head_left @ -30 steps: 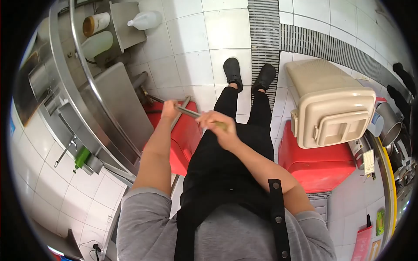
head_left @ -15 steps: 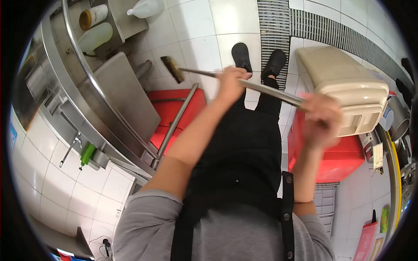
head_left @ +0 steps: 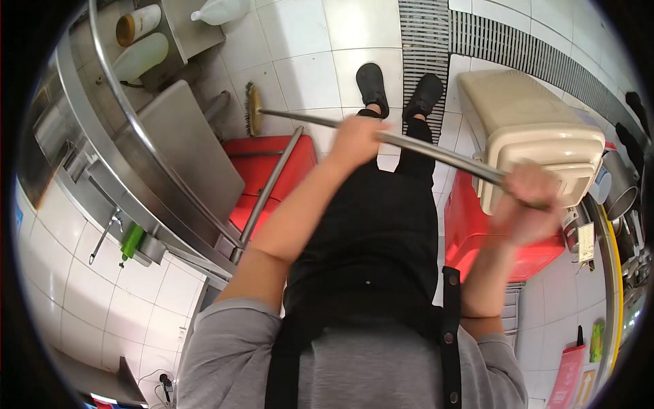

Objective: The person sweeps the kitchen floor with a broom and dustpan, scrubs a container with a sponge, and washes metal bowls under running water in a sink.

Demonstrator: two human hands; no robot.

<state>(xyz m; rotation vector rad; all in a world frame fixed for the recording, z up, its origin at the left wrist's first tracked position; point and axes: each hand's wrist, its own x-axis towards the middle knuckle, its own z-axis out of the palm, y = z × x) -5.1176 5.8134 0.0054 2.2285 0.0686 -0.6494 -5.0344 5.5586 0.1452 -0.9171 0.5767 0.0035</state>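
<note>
While gripping the handle (head_left: 443,157) with curled fingers of left hand (head_left: 357,143) and right hand (head_left: 530,204), now holding the brush head (head_left: 255,110), hidden a second ago, over floor tiles (head_left: 300,82) near the red box (head_left: 298,170), apparently freer.

The metal-handled brush (head_left: 436,154) slants, bristles (head_left: 248,110) leftward.

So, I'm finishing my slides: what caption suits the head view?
Left hand and right hand grip a long-handled brush, beige bin at right.
</note>
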